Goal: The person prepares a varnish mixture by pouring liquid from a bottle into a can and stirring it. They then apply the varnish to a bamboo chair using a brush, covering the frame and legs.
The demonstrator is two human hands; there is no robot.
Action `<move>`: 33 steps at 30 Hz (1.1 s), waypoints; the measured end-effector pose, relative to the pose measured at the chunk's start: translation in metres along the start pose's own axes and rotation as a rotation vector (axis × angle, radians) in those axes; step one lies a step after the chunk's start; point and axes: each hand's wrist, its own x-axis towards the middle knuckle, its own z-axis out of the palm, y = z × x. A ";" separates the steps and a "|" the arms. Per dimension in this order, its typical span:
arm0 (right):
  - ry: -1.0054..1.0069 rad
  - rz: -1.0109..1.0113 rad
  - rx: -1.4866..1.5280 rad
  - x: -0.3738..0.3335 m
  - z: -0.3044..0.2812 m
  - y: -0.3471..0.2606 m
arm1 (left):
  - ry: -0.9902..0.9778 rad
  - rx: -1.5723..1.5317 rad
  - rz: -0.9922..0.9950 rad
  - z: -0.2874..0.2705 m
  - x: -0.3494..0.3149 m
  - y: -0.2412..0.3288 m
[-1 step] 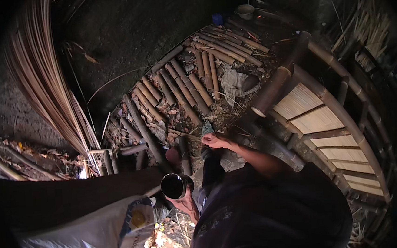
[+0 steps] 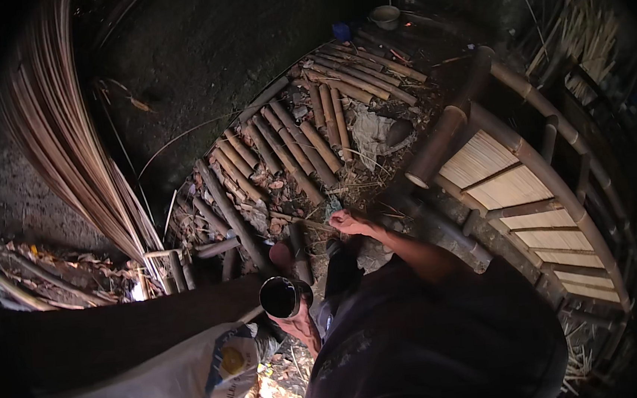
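My left hand point(image 2: 298, 322) is wrapped round a dark, round, open-topped container point(image 2: 281, 297). Its inside looks black, so I cannot tell what it holds. Farther ahead, my right hand point(image 2: 348, 222) is stretched out over the ground with its fingers curled together; whatever they may grip is too small to make out. A small greenish scrap point(image 2: 333, 208) shows right by those fingertips. Just beyond the container lies a round, reddish-brown thing point(image 2: 281, 256), close to a short dark bamboo piece point(image 2: 299, 253).
Several cut bamboo lengths point(image 2: 285, 153) lie in rows among dry leaves. A bamboo-framed bench point(image 2: 515, 183) with pale slats stands at right. Long dry strips point(image 2: 73, 121) lean at left. A white printed sack point(image 2: 161, 383) is at lower left; a basin point(image 2: 385, 17) sits far back.
The whole view has shifted slightly. Both hands keep nearly the same pose, and the container stays in my left hand.
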 end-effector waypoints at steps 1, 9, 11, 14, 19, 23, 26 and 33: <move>0.062 0.020 0.056 0.014 -0.012 0.012 | -0.067 -0.070 0.056 0.008 0.025 0.002; 0.272 0.132 0.829 0.087 -0.126 0.031 | -0.435 -0.278 0.139 0.106 0.207 0.066; 0.299 0.224 0.949 0.108 -0.145 0.013 | -0.422 -0.294 0.158 0.126 0.239 0.072; 0.622 0.397 0.811 0.124 -0.198 0.014 | -0.452 -0.208 0.158 0.183 0.268 0.118; 0.794 0.407 0.898 0.180 -0.283 0.105 | -0.359 -0.177 0.208 0.301 0.318 0.151; 0.720 0.542 0.573 0.242 -0.354 0.182 | -0.300 -0.110 0.211 0.416 0.338 0.187; 0.543 0.107 -0.896 0.261 -0.439 0.258 | -0.352 0.002 0.326 0.521 0.343 0.239; 0.734 0.331 0.232 0.410 -0.623 0.156 | -0.549 -0.185 0.267 0.688 0.393 0.370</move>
